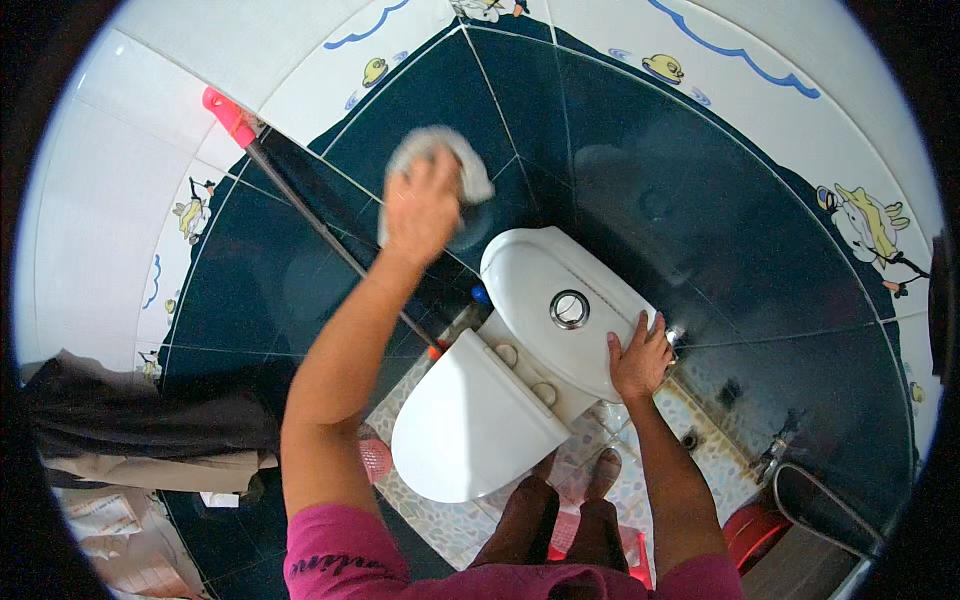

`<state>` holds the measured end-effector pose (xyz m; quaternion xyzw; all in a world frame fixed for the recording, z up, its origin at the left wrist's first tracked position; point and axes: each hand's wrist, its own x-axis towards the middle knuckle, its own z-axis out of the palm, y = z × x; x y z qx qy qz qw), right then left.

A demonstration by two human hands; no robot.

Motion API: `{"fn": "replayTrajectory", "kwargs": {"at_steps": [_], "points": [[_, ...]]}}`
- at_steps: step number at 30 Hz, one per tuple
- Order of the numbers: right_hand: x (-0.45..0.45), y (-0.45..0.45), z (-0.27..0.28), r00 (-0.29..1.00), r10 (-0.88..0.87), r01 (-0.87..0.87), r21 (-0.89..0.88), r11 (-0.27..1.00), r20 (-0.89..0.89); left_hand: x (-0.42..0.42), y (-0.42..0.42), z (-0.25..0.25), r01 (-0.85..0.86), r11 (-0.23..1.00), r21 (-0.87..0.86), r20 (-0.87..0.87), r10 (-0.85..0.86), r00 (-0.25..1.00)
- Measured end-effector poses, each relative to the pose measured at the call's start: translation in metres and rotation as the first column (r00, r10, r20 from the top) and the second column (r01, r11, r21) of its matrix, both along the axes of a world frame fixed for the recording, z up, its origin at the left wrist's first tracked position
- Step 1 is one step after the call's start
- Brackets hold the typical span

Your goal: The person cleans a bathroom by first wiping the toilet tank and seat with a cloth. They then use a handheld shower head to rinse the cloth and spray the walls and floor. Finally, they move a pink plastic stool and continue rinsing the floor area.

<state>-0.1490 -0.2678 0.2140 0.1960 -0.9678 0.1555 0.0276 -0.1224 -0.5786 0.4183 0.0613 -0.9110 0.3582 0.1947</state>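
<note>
My left hand (426, 206) is raised against the dark tiled wall (465, 90), pressing a pale cloth (477, 169) that looks blurred, as does the hand. Fingers spread, my right hand (643, 356) rests on the right end of the white toilet tank lid (525, 270), which has a round chrome flush button (570, 309). In front of the tank, the white toilet seat lid (465, 427) is down. Under my left hand's palm, part of the cloth is hidden.
A long dark pole with a pink handle end (229, 116) leans left of the toilet. Dark fabric (142, 409) lies at the left. At the lower right are a wall tap (772, 454), a hose (825, 502) and a red basin (750, 529). A pink basket (375, 459) stands beside the toilet.
</note>
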Motion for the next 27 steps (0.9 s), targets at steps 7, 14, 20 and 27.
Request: {"fn": "replayTrajectory", "kwargs": {"at_steps": [7,14,20,27], "points": [[0.001,0.002,-0.005,1.000,0.015,-0.015,0.008,1.000,-0.011,-0.078,0.003,0.088,-0.087,0.969,-0.232,-0.724,-0.112,0.681],[0.000,0.001,-0.005,0.999,0.023,-0.023,0.007,1.000,-0.029,-0.075,0.006,-0.091,-0.103,0.993,-0.060,-0.204,0.088,0.975],[0.001,-0.002,-0.005,1.000,0.003,-0.003,0.036,0.999,-0.010,-0.068,0.000,-0.155,-0.037,0.997,-0.075,0.304,0.058,0.951],[0.001,-0.005,-0.003,0.999,0.018,-0.018,0.010,1.000,-0.026,-0.059,0.014,-0.175,-0.439,0.718,0.540,0.432,0.211,0.877]]}}
